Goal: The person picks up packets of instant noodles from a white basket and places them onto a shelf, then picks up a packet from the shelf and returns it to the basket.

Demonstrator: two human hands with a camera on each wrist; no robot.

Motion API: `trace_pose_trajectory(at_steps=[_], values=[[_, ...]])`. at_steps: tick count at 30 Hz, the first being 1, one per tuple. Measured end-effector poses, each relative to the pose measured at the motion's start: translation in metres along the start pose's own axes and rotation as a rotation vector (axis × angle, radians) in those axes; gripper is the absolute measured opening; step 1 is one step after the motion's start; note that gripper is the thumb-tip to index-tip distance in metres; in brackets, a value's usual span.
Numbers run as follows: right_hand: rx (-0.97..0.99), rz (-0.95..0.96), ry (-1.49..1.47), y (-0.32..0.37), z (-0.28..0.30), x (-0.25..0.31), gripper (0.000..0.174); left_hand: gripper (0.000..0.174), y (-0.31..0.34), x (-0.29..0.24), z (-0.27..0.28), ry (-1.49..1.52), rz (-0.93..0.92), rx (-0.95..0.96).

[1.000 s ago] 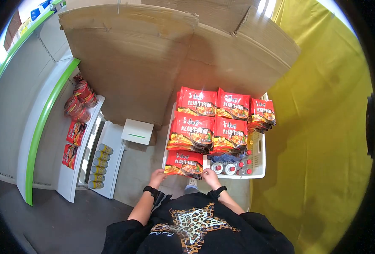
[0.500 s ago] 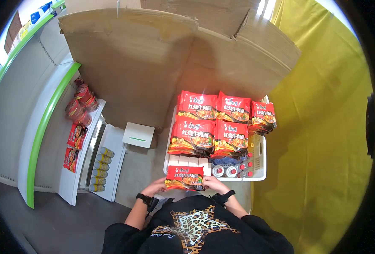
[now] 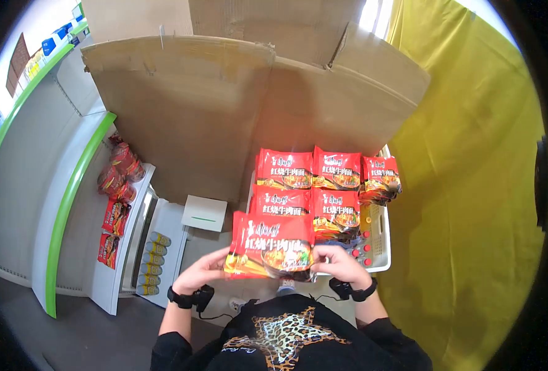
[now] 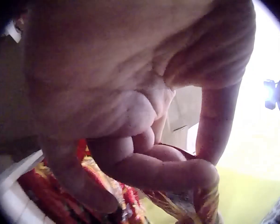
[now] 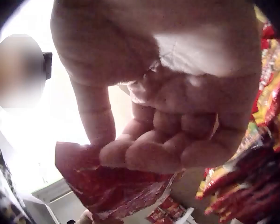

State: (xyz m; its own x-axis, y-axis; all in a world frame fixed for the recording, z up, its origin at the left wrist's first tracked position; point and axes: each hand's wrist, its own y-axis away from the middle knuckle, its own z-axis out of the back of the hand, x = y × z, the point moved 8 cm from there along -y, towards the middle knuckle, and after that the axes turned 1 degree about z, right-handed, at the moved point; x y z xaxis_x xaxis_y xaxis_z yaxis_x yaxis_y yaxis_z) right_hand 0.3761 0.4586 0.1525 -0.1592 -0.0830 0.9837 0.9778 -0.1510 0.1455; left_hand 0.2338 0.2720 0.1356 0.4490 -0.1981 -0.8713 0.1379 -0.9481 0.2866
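Observation:
Both hands hold one red noodle packet (image 3: 273, 242) by its two sides in the head view, above the near end of the white basket (image 3: 380, 241). The left hand (image 3: 205, 272) pinches its left edge, and the right hand (image 3: 342, 264) pinches its lower right corner. In the left wrist view the left hand (image 4: 130, 93) has thumb and fingertip meeting on the wrapper edge (image 4: 206, 203). Seen from the right wrist, the right hand (image 5: 163, 84) grips the red wrapper (image 5: 116, 186) between thumb and curled fingers. More noodle packets (image 3: 336, 210) lie stacked in rows in the basket.
Bottles with red caps (image 3: 362, 250) stand in the basket's near right part. At the left, a shelf unit (image 3: 70, 229) holds noodle packets, wrapped red tubs (image 3: 125, 162) and several cans (image 3: 153, 260). A white box (image 3: 205, 213) stands between. Cardboard (image 3: 181, 111) rises behind; a yellow curtain (image 3: 459, 185) hangs right.
The held packet has come out from the basket's near row and up toward the head camera, looking larger. Both hands moved with it. The view has tilted, so the basket and shelf appear lower.

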Motion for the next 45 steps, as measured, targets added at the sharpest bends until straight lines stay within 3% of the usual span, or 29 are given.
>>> trace_pose_trajectory(at_steps=[4, 6, 9, 14, 17, 20, 24, 31, 36, 38, 40, 41, 42, 44, 45], values=[[-0.180, 0.012, 0.099, -0.012, 0.041, 0.047, 0.012, 0.061, -0.036, -0.061, 0.000, -0.113, -0.080, -0.003], [-0.251, 0.106, 0.292, -0.027, 0.065, 0.059, 0.012, 0.059, -0.063, -0.085, 0.004, -0.148, -0.106, -0.022], [-0.331, 0.077, 0.354, -0.056, 0.097, 0.061, 0.013, 0.059, -0.110, -0.104, 0.025, -0.316, -0.180, -0.058], [-0.436, 0.145, 0.563, -0.118, 0.144, 0.012, 0.011, 0.052, -0.179, -0.085, 0.065, -0.328, -0.085, -0.155], [-0.475, 0.001, 0.651, -0.141, 0.161, -0.025, 0.011, 0.052, -0.210, -0.064, 0.089, -0.323, -0.041, -0.239], [-0.510, -0.012, 0.721, -0.155, 0.169, -0.050, 0.012, 0.056, -0.232, -0.042, 0.108, -0.281, -0.007, -0.311], [-0.516, -0.120, 0.737, -0.162, 0.172, -0.073, 0.013, 0.046, -0.243, -0.019, 0.122, -0.312, -0.015, -0.413], [-0.420, -0.216, 0.651, -0.164, 0.170, -0.104, 0.021, 0.035, -0.226, -0.008, 0.127, -0.368, 0.003, -0.489], [-0.456, -0.147, 0.634, -0.141, 0.157, -0.058, 0.033, 0.040, -0.196, -0.014, 0.126, -0.334, -0.009, -0.540], [-0.485, 0.083, 0.594, -0.125, 0.145, -0.032, 0.031, 0.040, -0.170, -0.010, 0.132, -0.199, -0.076, -0.587], [-0.397, -0.034, 0.247, -0.101, 0.127, -0.021, 0.025, 0.036, -0.128, -0.006, 0.127, -0.122, -0.104, -0.638], [-0.353, 0.092, 0.192, -0.090, 0.120, -0.024, 0.023, 0.036, -0.105, 0.005, 0.131, -0.046, -0.122, -0.645], [-0.333, 0.031, -0.003, -0.073, 0.106, -0.024, 0.020, 0.036, -0.081, 0.025, 0.142, -0.003, -0.113, -0.705], [-0.341, -0.093, -0.053, -0.040, 0.079, -0.024, 0.014, 0.033, -0.025, 0.062, 0.147, 0.109, -0.109, -0.810], [-0.276, -0.054, -0.084, -0.028, 0.063, -0.032, 0.014, 0.032, 0.004, 0.099, 0.162, 0.192, -0.138, -0.867]])
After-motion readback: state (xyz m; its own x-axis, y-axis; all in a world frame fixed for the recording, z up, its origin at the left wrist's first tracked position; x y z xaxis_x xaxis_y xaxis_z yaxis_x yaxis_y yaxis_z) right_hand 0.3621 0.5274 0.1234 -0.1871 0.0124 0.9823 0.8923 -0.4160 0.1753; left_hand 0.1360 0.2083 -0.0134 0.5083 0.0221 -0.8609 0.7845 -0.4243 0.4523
